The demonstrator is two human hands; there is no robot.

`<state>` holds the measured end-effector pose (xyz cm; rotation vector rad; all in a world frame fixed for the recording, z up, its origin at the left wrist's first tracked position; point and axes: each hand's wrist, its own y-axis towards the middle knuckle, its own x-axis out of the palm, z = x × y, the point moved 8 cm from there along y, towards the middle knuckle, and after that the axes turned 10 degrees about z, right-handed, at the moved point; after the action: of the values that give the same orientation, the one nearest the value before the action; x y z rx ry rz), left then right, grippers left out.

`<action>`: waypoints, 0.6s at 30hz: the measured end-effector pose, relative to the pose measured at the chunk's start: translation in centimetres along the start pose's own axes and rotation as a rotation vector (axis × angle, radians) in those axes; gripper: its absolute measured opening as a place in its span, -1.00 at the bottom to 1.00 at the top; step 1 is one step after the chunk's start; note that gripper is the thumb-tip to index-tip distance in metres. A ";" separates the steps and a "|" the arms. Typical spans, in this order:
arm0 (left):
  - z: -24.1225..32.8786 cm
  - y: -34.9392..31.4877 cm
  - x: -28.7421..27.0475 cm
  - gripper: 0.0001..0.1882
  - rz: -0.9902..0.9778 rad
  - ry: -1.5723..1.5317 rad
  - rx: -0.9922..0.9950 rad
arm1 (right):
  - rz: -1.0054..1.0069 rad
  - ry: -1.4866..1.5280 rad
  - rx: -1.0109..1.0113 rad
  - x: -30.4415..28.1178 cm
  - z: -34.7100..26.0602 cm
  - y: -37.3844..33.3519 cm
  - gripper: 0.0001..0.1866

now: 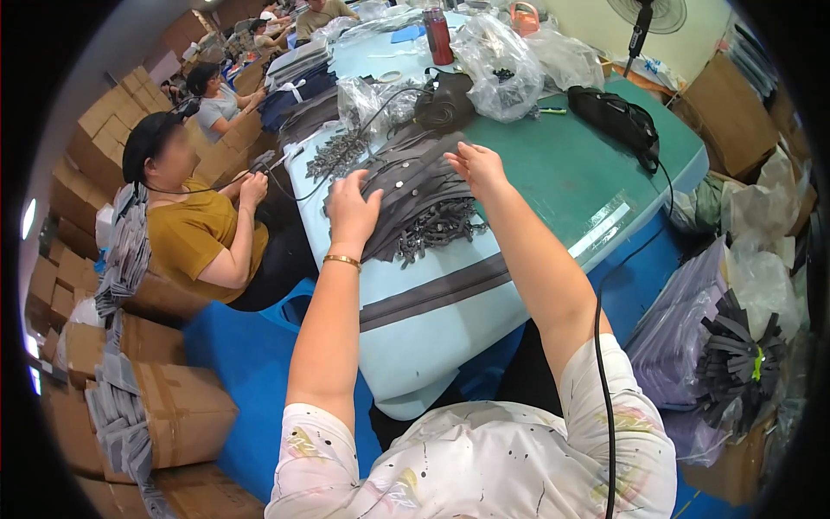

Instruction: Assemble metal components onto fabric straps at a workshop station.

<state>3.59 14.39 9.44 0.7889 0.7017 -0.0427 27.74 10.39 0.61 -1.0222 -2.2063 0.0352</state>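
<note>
My left hand (353,209) is over the left side of a pile of dark grey fabric strips (406,183), its thumb spread from the fingers. My right hand (481,169) hovers at the right side of the pile, fingers apart and slightly bent. I see nothing held in either hand. Small round light spots dot the strips, and their near ends form a dark, knobby bunch (437,227). Closer to me, long flat dark strips (437,294) lie across the pale blue tabletop (406,355). Whether my left fingertips touch the pile I cannot tell.
A green mat (553,173) covers the table's right part, with a black pouch (612,124) on it. Clear plastic bags (494,69) and a red bottle (438,36) stand farther back. A person in a mustard shirt (203,242) sits left. Cartons (177,411) flank the floor. A black cable (603,372) hangs beside my right arm.
</note>
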 end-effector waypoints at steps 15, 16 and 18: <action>-2.7 -15.8 -7.2 -0.77 -0.345 0.026 -0.094 | -0.908 -1.477 -0.940 0.9 7.7 -19.0 -0.87; -3.0 -16.1 -7.4 -0.77 -0.336 0.033 -0.099 | -0.920 -1.471 -0.947 0.7 8.0 -19.0 -0.87; -3.2 -16.2 -7.3 -0.77 -0.338 -0.023 -0.094 | -0.894 -1.389 -1.030 0.8 7.4 -19.3 -0.88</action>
<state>-8.54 3.31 1.88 0.5730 0.8039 -0.3223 10.21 -0.50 1.21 -0.1996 -3.9338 -1.2369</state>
